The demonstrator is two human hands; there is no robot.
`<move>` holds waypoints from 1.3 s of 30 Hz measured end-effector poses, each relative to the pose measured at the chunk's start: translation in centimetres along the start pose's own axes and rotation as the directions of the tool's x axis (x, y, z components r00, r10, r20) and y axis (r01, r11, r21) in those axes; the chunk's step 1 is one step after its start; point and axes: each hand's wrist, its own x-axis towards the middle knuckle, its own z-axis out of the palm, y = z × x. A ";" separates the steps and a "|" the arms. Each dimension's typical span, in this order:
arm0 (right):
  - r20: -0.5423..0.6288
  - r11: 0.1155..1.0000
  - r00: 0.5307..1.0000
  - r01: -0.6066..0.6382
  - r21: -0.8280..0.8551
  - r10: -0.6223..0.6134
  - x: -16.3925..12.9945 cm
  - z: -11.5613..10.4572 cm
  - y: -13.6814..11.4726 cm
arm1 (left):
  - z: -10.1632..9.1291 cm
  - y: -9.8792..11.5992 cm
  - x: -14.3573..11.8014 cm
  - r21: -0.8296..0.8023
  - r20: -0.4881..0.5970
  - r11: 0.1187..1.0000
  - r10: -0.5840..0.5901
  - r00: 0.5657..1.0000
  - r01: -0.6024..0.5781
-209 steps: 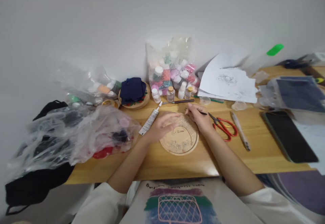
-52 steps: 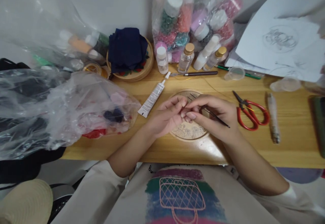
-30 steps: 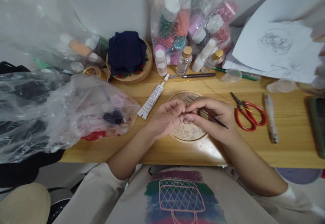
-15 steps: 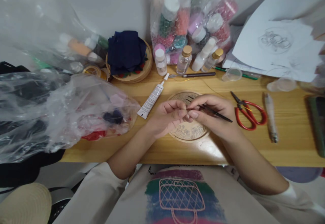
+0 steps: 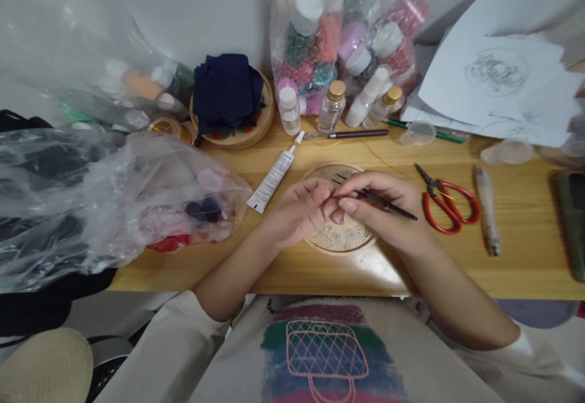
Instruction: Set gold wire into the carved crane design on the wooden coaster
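Note:
My left hand and my right hand meet fingertip to fingertip above a round wooden disc with dark wave-like line patterns. Tucked in my right hand is a pair of black tweezers; the two thin tips point to the upper left and the joined end sticks out past the palm. My right thumb and forefinger are closed close to the left fingertips. On my left hand the thumb presses against the forefinger, and anything between them is too small to make out. The hands cover the middle of the disc.
Left of the hands lie a white glue tube and a plastic bag. Red-handled scissors and a whitish pen-shaped tool lie to the right. Small bottles, a dark-handled tool and bagged jars line the back.
My left thumb has slid up and back from my right thumb onto the left forefinger. The right hand and the tweezers have barely moved.

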 end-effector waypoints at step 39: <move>-0.040 0.928 0.972 0.208 -0.308 -0.231 -0.8 -1.3 -0.8 | -0.5 0.2 0.1 -0.040 -0.177 0.999 -0.038 0.983 0.031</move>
